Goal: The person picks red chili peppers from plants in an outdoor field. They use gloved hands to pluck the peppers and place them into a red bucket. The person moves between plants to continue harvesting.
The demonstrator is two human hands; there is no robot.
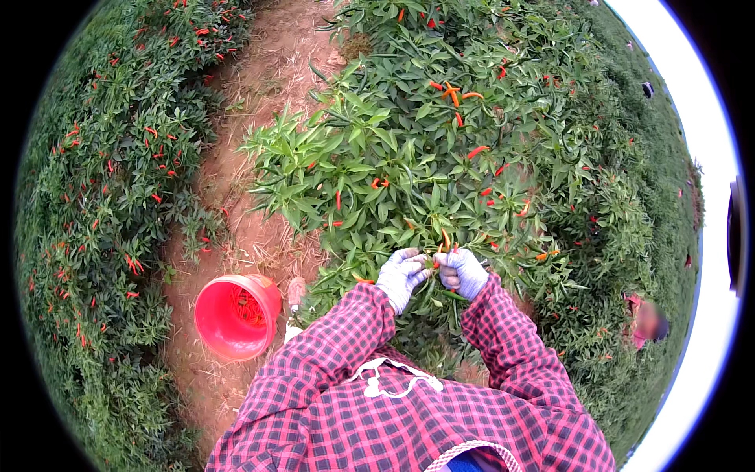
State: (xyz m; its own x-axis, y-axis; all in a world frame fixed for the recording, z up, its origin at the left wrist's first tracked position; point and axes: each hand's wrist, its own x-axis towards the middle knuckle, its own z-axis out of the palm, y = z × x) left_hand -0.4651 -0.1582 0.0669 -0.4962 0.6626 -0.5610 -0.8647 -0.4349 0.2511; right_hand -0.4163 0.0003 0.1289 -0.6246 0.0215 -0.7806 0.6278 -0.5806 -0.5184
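Observation:
Both my hands wear pale lilac gloves and meet over a chili pepper plant (377, 157) with green leaves. My left hand (399, 278) is closed, its fingertips pressed together among the leaves. What it grips, if anything, is too small to make out. Right beside it, my right hand (464, 274) pinches at a reddish chili pepper, mostly hidden by the fingers. An orange chili pepper (446, 239) points up just beyond the fingertips. More ripe ones hang farther off, among them a red chili pepper (477, 152) and an orange cluster (451, 93).
On the dirt path (236, 169) to my left stands a red bucket (212, 338) with red chilies in its bottom. My foot (296, 293) is close by it. Another row of pepper plants (102, 212) lines the path's far side. At the right, another person (643, 322) is among the plants.

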